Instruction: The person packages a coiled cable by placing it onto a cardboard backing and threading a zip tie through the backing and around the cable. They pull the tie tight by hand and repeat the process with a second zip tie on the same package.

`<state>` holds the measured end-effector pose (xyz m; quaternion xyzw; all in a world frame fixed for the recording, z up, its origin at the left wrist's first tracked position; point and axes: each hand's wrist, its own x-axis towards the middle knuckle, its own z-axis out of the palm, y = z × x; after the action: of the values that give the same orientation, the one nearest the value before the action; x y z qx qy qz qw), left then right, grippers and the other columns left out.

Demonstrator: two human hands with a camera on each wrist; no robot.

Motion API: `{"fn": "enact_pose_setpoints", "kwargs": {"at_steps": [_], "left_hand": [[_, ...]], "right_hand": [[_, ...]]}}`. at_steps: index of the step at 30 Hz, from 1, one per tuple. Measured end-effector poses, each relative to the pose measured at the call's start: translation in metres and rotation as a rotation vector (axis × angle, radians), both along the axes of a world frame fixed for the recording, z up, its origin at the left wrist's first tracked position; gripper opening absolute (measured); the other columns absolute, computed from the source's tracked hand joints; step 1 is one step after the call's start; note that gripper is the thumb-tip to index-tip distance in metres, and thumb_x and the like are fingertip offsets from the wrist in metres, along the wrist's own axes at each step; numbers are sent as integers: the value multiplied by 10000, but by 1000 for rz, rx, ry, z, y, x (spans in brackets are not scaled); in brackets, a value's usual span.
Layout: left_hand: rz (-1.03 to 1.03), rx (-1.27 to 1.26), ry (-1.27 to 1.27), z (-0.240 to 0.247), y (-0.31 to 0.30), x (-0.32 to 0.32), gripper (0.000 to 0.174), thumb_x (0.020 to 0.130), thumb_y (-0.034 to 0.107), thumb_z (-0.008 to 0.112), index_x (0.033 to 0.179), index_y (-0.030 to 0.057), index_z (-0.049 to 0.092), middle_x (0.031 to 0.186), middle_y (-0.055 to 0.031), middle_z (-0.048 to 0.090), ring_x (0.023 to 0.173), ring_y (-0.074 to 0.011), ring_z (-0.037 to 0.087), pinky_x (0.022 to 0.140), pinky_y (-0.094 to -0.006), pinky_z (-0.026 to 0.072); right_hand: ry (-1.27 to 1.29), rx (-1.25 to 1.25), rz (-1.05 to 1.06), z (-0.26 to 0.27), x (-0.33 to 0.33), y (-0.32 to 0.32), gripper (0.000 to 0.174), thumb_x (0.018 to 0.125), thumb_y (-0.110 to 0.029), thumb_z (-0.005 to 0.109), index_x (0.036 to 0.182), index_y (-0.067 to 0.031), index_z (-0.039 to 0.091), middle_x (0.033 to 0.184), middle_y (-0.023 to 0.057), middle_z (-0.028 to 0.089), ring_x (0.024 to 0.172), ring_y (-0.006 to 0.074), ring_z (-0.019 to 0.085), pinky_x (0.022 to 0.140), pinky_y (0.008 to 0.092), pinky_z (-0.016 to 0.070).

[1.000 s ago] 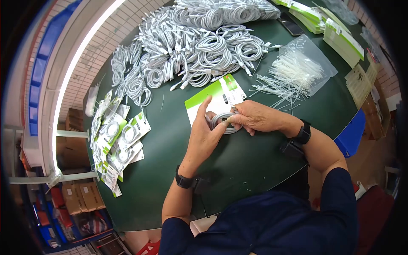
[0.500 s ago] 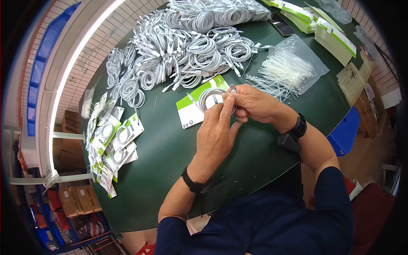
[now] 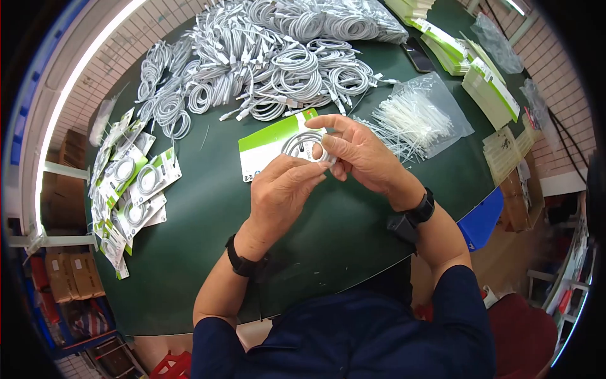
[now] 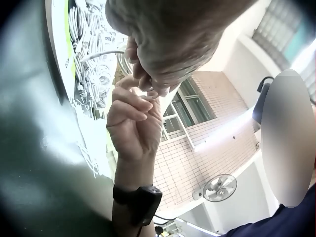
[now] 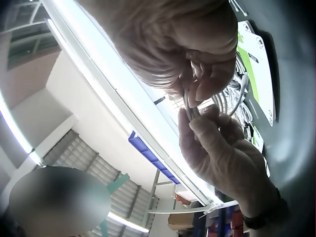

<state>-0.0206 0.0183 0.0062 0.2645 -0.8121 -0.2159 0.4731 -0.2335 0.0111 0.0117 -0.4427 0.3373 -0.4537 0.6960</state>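
- Grey coiled cable (image 3: pixel 289 144): between both hands, over the green-and-white card (image 3: pixel 261 155) in the head view.
- Left hand (image 3: pixel 276 192): fingertips pinching the coil's near edge.
- Right hand (image 3: pixel 366 156): gripping its right side, index finger extended.

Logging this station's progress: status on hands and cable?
Left hand, right hand both pinching coiled cable. Overlaps green-and-white card in head view. Nothing visibly in the way.
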Motion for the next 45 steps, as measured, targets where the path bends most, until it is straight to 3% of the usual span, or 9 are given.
{"fn": "enact_pose_setpoints", "kwargs": {"at_steps": [2, 6, 7, 10, 11, 15, 23, 35, 45], "left_hand": [[-28, 57, 38, 5, -2, 5, 207, 872, -19, 803, 1062, 51, 759, 905, -91, 743, 791, -210, 716, 692, -307, 560], [-34, 142, 85, 14, -6, 13, 171, 884, 5, 796, 1044, 55, 763, 898, -95, 745, 790, -216, 722, 693, -313, 562], [-37, 159, 78, 16, -7, 15, 190, 875, 10, 802, 1053, 69, 774, 902, -94, 744, 792, -228, 724, 695, -324, 565], [-54, 170, 70, 18, -7, 16, 225, 854, 11, 805, 1067, 83, 782, 910, -91, 743, 807, -244, 725, 693, -342, 566], [-61, 169, 67, 18, -6, 15, 233, 849, 8, 804, 1069, 83, 781, 912, -90, 742, 814, -246, 725, 692, -346, 565], [-82, -3, -52, 25, -5, 14, 291, 800, -6, 796, 1071, 97, 774, 903, -77, 728, 821, -251, 711, 683, -352, 563], [-88, -127, -279, 24, -6, 18, 296, 766, 27, 756, 1038, 142, 752, 877, -49, 642, 798, -246, 657, 653, -373, 550], [-164, -119, -306, 31, -9, 20, 331, 761, -4, 771, 1043, 170, 763, 861, -29, 617, 755, -230, 611, 650, -378, 528], [-187, -118, -285, 22, -16, 22, 393, 734, -27, 795, 1079, 160, 772, 864, -27, 644, 764, -239, 632, 661, -383, 542]], "right_hand": [[93, -116, -42, 2, 1, 1, 516, 1067, -287, 655, 1451, 15, 491, 1010, 67, 694, 685, 81, 627, 593, 216, 517], [425, -518, -182, 8, -3, 1, 606, 1001, -308, 722, 1480, -19, 489, 1234, 121, 632, 840, 128, 670, 692, 272, 559], [443, -516, -177, 13, -4, 3, 641, 906, -234, 810, 1458, -56, 538, 1343, 141, 579, 906, 158, 678, 731, 305, 570], [601, -879, -95, 21, -6, 2, 662, 818, -146, 870, 1416, -79, 592, 1364, 139, 579, 906, 173, 687, 733, 312, 573], [625, -849, -78, 25, -2, 7, 640, 770, -103, 899, 1357, -83, 644, 1337, 141, 609, 910, 221, 705, 737, 336, 584], [687, -927, -38, 17, 9, 8, 427, 833, -94, 839, 1229, -48, 686, 1153, 139, 686, 933, 324, 701, 779, 382, 570], [727, -932, 36, 4, 0, 1, 244, 780, 10, 778, 1016, -25, 722, 918, 113, 698, 814, 336, 690, 714, 395, 549], [592, -691, 174, 22, -15, 4, 413, 784, -156, 889, 1146, -39, 730, 973, 69, 744, 861, 219, 731, 733, 343, 577], [651, -872, 78, 21, -21, 2, 273, 835, -132, 841, 1061, -39, 718, 956, 105, 734, 835, 293, 728, 725, 377, 567]]}}
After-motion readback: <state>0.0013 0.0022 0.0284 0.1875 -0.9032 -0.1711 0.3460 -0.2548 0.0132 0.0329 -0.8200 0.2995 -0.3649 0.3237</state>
